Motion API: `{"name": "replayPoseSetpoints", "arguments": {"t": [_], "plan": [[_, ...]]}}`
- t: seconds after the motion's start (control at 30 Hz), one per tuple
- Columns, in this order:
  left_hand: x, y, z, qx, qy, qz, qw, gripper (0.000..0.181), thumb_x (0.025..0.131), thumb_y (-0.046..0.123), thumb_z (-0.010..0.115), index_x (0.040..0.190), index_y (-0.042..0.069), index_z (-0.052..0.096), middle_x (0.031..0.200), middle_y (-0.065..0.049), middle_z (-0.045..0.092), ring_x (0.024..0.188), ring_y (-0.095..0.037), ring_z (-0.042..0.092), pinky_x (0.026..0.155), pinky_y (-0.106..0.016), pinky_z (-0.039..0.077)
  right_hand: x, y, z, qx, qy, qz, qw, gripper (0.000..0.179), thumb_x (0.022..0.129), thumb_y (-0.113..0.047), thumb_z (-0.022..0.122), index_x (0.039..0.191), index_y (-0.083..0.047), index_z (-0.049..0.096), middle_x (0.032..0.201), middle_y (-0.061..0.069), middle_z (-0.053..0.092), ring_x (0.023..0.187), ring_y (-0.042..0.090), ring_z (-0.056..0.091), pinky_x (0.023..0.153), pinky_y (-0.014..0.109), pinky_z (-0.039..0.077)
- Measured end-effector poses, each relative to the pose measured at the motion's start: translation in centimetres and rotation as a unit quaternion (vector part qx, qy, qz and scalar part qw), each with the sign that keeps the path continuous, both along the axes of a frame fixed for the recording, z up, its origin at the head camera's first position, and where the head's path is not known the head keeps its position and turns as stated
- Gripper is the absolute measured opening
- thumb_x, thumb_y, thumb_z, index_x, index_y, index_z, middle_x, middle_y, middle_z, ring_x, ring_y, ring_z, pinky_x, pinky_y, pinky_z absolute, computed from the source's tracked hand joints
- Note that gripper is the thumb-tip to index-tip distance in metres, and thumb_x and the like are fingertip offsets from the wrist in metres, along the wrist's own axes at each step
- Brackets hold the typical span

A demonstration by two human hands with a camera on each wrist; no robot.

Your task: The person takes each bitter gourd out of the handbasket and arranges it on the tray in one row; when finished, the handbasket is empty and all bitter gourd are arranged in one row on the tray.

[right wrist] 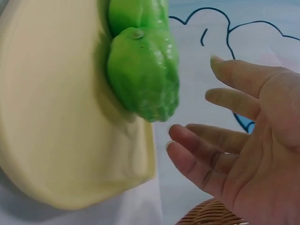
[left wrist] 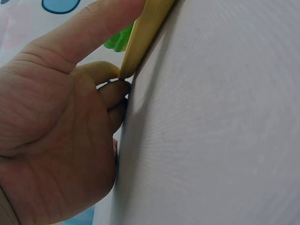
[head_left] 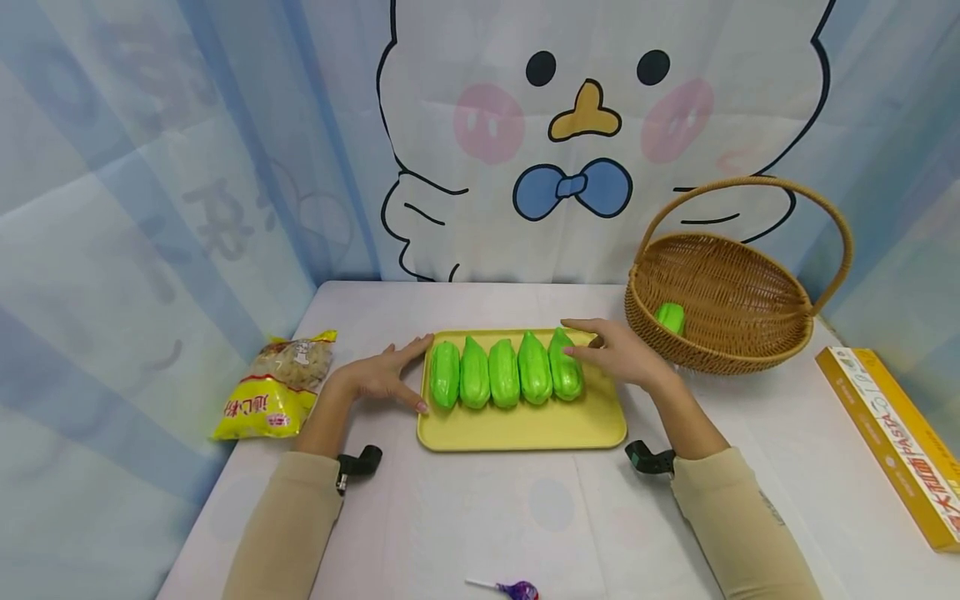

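Observation:
A yellow tray (head_left: 517,432) holds several glossy green ribbed vegetables in a row, resembling bitter melons. My left hand (head_left: 378,375) touches the tray's left edge in the head view, thumb and fingers spread along it. In the left wrist view, that thumb lies at the rim of the tray (left wrist: 147,33), with fingertips by its corner. At the other end of the row, my right hand (head_left: 618,354) is around the rightmost bitter melon (head_left: 565,367), fingers spread. The right wrist view shows a gap between those fingers and the bitter melon (right wrist: 143,75); the hand holds nothing.
A wicker basket (head_left: 738,292) with a tall handle stands at the back right, one green vegetable (head_left: 671,317) inside. A yellow snack bag (head_left: 277,387) lies left, a long pasta box (head_left: 896,442) right. Near the front is a lollipop (head_left: 517,590). A printed curtain hangs behind.

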State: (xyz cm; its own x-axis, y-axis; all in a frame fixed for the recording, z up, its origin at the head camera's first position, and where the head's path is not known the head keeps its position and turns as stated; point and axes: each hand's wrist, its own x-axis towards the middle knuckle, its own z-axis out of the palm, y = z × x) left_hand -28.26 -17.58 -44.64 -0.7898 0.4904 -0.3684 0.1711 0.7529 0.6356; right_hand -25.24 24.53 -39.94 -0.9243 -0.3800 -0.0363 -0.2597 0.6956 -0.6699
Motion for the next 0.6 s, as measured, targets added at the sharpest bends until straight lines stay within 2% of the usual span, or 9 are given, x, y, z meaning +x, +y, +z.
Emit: {"name": "replayPoseSetpoints", "arguments": {"t": [0.1, 0.27, 0.43, 0.53, 0.6], "plan": [[0.0, 0.0, 0.0, 0.001, 0.001, 0.001, 1.0, 0.136, 0.068, 0.052, 0.095, 0.169, 0.034, 0.004, 0.177, -0.002, 0.0, 0.159, -0.049, -0.012, 0.123, -0.075, -0.005, 0.4, 0.0, 1.0, 0.001, 0.034, -0.017, 0.9993, 0.055, 0.103, -0.041, 0.064, 0.152, -0.018, 0.055, 0.151, 0.017, 0.058, 0.118, 0.036, 0.064, 0.083, 0.043, 0.057], [0.2, 0.0, 0.1, 0.001, 0.0, 0.003, 1.0, 0.136, 0.068, 0.052, 0.095, 0.169, 0.035, 0.005, 0.177, -0.001, 0.0, 0.159, -0.048, -0.012, 0.123, -0.074, -0.005, 1.0, 0.7, 2.7, -0.024, 0.089, -0.047, 0.9946, 0.05, 0.103, -0.043, 0.064, 0.147, -0.019, 0.061, 0.145, 0.01, 0.063, 0.114, 0.031, 0.065, 0.085, 0.043, 0.056], [0.2, 0.0, 0.2, 0.001, 0.001, 0.003, 1.0, 0.135, 0.069, 0.051, 0.095, 0.169, 0.035, 0.005, 0.177, -0.001, 0.001, 0.159, -0.048, -0.012, 0.123, -0.074, -0.005, 1.4, 1.9, 4.1, -0.07, 0.159, -0.088, 0.9809, 0.042, 0.104, -0.034, 0.065, 0.143, -0.017, 0.065, 0.137, 0.012, 0.067, 0.105, 0.023, 0.063, 0.079, 0.028, 0.052], [0.2, 0.0, 0.2, 0.001, 0.001, 0.002, 1.0, 0.135, 0.069, 0.051, 0.095, 0.169, 0.034, 0.006, 0.177, -0.001, 0.001, 0.159, -0.048, -0.012, 0.123, -0.074, -0.006, 1.5, 2.7, 4.6, -0.088, 0.196, -0.113, 0.97, 0.041, 0.104, -0.029, 0.066, 0.143, -0.016, 0.065, 0.134, 0.012, 0.067, 0.102, 0.011, 0.06, 0.079, 0.018, 0.049], [0.2, 0.0, 0.2, 0.001, 0.0, 0.002, 1.0, 0.135, 0.069, 0.051, 0.095, 0.169, 0.034, 0.006, 0.177, -0.001, 0.001, 0.159, -0.048, -0.012, 0.123, -0.074, -0.006, 1.4, 3.3, 4.7, -0.094, 0.21, -0.131, 0.9644, 0.041, 0.103, -0.028, 0.067, 0.143, -0.016, 0.065, 0.138, 0.01, 0.066, 0.102, 0.002, 0.059, 0.083, 0.014, 0.047]]}}
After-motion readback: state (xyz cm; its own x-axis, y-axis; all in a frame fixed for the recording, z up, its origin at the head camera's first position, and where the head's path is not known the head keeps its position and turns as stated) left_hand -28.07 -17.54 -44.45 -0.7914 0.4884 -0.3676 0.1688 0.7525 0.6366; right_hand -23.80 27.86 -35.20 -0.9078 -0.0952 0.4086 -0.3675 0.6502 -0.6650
